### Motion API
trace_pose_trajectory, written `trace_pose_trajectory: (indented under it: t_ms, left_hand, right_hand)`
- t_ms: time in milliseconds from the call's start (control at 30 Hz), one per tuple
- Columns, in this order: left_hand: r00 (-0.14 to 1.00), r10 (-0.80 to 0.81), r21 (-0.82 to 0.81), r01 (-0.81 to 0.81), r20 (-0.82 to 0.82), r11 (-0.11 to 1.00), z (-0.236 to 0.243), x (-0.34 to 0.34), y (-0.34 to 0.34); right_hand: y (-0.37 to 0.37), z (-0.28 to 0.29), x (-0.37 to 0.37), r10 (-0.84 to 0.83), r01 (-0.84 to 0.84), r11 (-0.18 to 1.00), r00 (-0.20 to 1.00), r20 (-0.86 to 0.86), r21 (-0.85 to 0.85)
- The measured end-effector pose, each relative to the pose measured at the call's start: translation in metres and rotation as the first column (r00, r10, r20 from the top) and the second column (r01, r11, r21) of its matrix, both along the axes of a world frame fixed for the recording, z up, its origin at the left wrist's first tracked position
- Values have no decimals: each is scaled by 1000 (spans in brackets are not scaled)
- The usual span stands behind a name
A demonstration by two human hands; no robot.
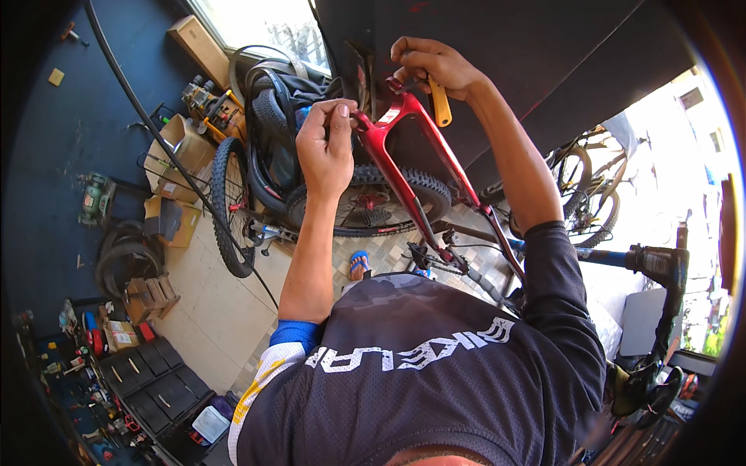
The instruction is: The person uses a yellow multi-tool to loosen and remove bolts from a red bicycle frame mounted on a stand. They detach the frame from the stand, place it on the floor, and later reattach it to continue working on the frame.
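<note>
- Glossy red over most of the bicycle frame, with darker sections lower down and a pale patch near the upper cross-piece.
- Raised at upper centre, beyond the dark shirt; set at a slant, with two slim tubes running toward the lower right and two short ends at the top.
- Counted left to right: one green machine, one knobby tyre standing upright, one wheel behind the frame, one yellow handle near its upper right end.
- At left, forearm nearly vertical, left hand raised, thumb and fingertips brought close together at the frame's upper left end; cannot tell whether gripping it or merely touching.
- At right, forearm slanting up and leftward, right hand bent over the upper right end, fingers curled, clamped on the yellow handle.
- Hands apart from each other.
</note>
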State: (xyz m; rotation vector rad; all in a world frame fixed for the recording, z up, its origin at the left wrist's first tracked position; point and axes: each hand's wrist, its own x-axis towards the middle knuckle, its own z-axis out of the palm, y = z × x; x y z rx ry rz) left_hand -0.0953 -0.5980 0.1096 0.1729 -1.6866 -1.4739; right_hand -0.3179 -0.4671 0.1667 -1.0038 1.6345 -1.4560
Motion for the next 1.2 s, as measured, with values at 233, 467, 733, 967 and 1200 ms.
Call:
trace_pose_trajectory:
  t_ms: [233, 467, 733, 967, 1200]
  left_hand:
    - [996, -84, 291, 89, -30, 952, 2, -1, -2]
    - [966, -155, 612, 250, -205, 750, -5, 4, -20]
    - [913, -263, 708, 407, -311, 577, 6, 22, -9]
    - [791, -311, 791, 590, -526, 163, -6, 31, -8]
    - [624, -268, 679, 669, -734, -302, -34, 47, -14]
  right_hand:
    - [-2, -9, -9, 22, -17, 999, 994, 104, -49]
    - [-4, -20, -21, 29, -12, 996, 982, 186, -90]
    - [17, 1, -9, 41, -12, 989, 980, 196, -150]
    - [40, 51, 62, 27, -31, 995, 999, -43, -91]
    - [20, 53, 163, 12, -16, 999, 997, -82, -46]
